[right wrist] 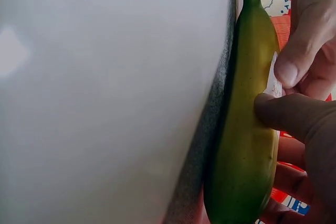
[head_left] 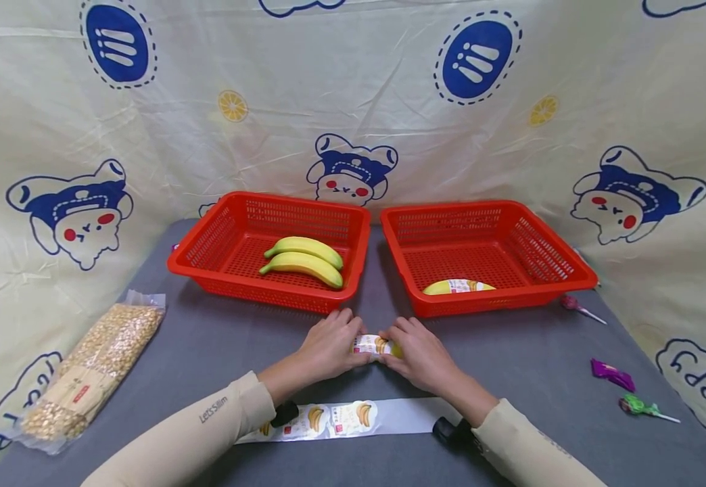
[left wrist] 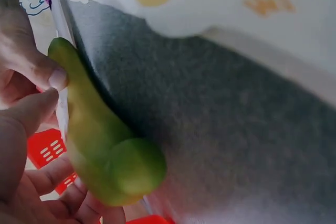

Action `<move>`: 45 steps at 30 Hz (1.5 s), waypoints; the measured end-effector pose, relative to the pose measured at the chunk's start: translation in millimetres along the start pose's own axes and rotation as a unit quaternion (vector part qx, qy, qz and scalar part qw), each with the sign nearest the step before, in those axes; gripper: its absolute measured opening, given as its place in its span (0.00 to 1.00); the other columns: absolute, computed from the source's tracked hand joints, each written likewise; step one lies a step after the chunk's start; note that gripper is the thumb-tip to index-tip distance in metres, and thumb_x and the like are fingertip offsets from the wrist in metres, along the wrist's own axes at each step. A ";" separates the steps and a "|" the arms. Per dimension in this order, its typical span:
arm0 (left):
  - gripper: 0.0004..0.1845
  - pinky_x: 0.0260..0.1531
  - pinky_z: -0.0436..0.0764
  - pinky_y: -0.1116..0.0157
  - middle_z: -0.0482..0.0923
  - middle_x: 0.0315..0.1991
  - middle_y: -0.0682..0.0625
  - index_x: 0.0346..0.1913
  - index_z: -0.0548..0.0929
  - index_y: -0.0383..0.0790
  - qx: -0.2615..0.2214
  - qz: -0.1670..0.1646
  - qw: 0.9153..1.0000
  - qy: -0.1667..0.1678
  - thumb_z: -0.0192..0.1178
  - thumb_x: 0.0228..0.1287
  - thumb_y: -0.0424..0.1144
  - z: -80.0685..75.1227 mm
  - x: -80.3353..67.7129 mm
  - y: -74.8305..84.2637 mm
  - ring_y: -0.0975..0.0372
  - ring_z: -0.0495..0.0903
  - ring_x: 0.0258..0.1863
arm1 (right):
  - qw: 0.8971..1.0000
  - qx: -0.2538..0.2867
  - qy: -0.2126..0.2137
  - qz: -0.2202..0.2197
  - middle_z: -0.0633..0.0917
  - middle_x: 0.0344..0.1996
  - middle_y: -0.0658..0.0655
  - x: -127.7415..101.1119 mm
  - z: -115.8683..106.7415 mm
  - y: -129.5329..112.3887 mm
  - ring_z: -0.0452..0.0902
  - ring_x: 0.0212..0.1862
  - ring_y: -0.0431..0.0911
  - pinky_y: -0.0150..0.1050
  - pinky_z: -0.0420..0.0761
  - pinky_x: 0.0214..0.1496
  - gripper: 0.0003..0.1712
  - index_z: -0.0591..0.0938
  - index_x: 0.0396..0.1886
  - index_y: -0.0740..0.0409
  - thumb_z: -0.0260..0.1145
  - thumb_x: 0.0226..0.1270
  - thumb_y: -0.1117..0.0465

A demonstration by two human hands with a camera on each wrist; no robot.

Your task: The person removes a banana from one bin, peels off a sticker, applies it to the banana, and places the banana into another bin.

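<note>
Both hands hold one banana [head_left: 397, 350] between them, low over the table in front of the baskets. My left hand [head_left: 331, 345] grips its left part, fingers behind and thumb on the near side. My right hand [head_left: 418, 355] holds the right part the same way. A white printed label [head_left: 366, 344] lies on the banana's upper side between the hands. In the right wrist view, both thumbs press by the label's edge [right wrist: 272, 81] on the banana [right wrist: 241, 129]. The left wrist view shows the banana's rounded end [left wrist: 137, 166], with curled fingers beneath it.
A strip of labels [head_left: 410, 415] lies below the forearms. The left red basket [head_left: 268, 296] holds two bananas [head_left: 304, 260]; the right red basket [head_left: 511, 299] holds one labelled banana [head_left: 441, 287]. A bag of grains [head_left: 100, 352] is at left, wrapped candy [head_left: 612, 374] and lollipops [head_left: 636, 404] at right.
</note>
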State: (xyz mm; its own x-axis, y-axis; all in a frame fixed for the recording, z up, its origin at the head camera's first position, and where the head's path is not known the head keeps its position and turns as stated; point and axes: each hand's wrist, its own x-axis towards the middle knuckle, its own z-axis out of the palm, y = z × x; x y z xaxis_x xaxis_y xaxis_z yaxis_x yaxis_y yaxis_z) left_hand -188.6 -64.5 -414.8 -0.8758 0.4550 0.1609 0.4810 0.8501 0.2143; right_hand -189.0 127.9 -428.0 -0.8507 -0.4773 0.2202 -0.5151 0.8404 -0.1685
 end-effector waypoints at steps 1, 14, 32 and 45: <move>0.21 0.33 0.74 0.65 0.72 0.33 0.53 0.40 0.79 0.47 0.003 -0.001 1.000 0.003 0.66 0.51 0.59 1.1 0.7 0.8 0.61 0.71 0.36 | 1.000 -0.001 0.001 -0.001 0.79 0.35 0.48 -0.1 0.5 0.0 0.69 0.38 0.41 0.36 0.73 0.39 0.20 0.84 0.41 0.52 0.75 0.49 0.50; 0.18 0.40 0.74 0.64 0.76 0.35 0.50 0.43 0.85 0.41 -0.041 0.022 0.998 0.046 0.70 0.50 0.45 3.4 -11.8 -7.2 0.59 0.71 0.37 | 1.000 -0.002 0.018 -0.009 0.79 0.35 0.48 -2.5 2.6 1.1 0.69 0.38 0.41 0.36 0.74 0.39 0.21 0.83 0.40 0.53 0.75 0.48 0.50; 0.20 0.38 0.75 0.65 0.76 0.37 0.50 0.47 0.84 0.40 -0.025 0.024 0.999 0.029 0.69 0.52 0.46 2.1 -11.8 -7.9 0.59 0.71 0.38 | 1.000 -0.014 -0.003 -0.012 0.79 0.35 0.49 4.1 -0.2 -2.5 0.68 0.37 0.41 0.35 0.72 0.37 0.22 0.85 0.43 0.50 0.74 0.49 0.46; 0.22 0.37 0.74 0.65 0.79 0.38 0.50 0.49 0.84 0.40 -0.072 -0.013 0.997 0.004 0.69 0.51 0.45 -0.3 -14.6 -12.9 0.61 0.72 0.38 | 1.000 0.002 -0.011 0.002 0.78 0.34 0.49 -8.8 -3.7 10.9 0.69 0.35 0.40 0.35 0.71 0.34 0.23 0.84 0.45 0.52 0.72 0.51 0.46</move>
State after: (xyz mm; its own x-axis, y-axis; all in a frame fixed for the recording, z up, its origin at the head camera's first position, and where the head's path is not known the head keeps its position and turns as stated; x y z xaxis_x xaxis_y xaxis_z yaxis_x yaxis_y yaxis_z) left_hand -182.0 -82.2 -419.6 -0.8883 0.4303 0.1607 0.4588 0.8146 0.3548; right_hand -186.7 142.2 -428.1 -0.8545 -0.4799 0.1987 -0.5125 0.8412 -0.1723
